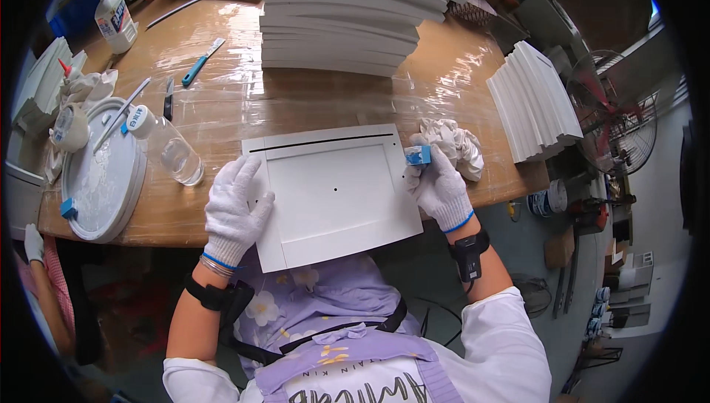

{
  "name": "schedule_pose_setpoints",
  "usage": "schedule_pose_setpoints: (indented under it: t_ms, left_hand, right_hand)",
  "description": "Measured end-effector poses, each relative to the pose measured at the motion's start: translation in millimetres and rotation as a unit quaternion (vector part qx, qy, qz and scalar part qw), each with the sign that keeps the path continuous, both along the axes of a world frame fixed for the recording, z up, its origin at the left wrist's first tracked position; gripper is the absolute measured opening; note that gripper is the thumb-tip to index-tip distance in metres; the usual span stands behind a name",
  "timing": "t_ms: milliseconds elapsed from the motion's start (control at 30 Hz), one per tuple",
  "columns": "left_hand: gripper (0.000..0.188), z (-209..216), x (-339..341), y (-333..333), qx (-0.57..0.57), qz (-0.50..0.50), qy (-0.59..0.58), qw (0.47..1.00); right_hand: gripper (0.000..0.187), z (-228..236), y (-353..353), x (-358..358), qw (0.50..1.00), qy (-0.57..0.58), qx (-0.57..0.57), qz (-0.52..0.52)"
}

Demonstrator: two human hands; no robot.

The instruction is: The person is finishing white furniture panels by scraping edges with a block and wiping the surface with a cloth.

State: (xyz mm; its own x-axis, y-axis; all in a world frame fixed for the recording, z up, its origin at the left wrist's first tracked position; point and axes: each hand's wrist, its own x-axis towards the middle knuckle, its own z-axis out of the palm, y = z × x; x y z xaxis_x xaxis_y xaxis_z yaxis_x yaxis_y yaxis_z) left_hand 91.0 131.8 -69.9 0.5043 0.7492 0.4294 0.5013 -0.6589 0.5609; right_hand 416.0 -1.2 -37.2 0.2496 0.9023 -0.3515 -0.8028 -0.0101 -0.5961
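A white framed panel [336, 218] with a recessed middle lies in front of me, its near side reaching past the table edge towards my lap. A black strip [322, 142] runs along its far side, and a small dark dot marks its centre. My left hand [235, 207], in a white knit glove, rests on the panel's left edge with fingers stretched out and thumb apart. At the right edge, my gloved right hand [441, 188] pinches a small blue block [418, 154], whitish on part of its surface. A crumpled white cloth [452, 146] lies just beyond that hand.
Stacked white panels [336, 22] stand at the back, more [534, 103] at right. Left are a clear bottle [180, 153], a round lid [111, 174] with another blue block [68, 208], a teal-handled scraper [196, 69] and a white jug [116, 22]. A person's gloved hand [34, 243] shows far left.
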Motion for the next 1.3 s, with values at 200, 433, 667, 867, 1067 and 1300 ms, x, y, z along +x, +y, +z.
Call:
schedule_pose_setpoints:
  t_ms: [200,433,667,867,1067,1300]
  left_hand:
    - [0.049,-6,1,1,-0.025,0.013,0.045,0.999]
    - [0.046,-5,-1,0,-0.035,0.018,0.024,0.999]
    - [0.045,-5,-1,1,-0.049,0.019,0.026,0.998]
    - [0.045,-5,-2,0,-0.056,0.017,0.022,0.998]
    - [0.044,-5,-3,0,-0.055,0.016,0.022,0.998]
    - [0.043,-5,-3,1,-0.051,0.014,0.011,0.999]
  right_hand:
    - [0.034,11,18,25,0.898,-0.438,-0.038,-0.010]
    - [0.041,30,38,14,0.412,-0.911,0.005,0.009]
    - [0.049,29,57,3,0.338,-0.935,0.062,0.085]
    - [0.049,27,63,-2,0.335,-0.934,0.075,0.101]
    - [0.044,32,67,-12,0.311,-0.939,0.042,0.140]
    - [0.044,40,69,-20,0.296,-0.943,0.043,0.147]
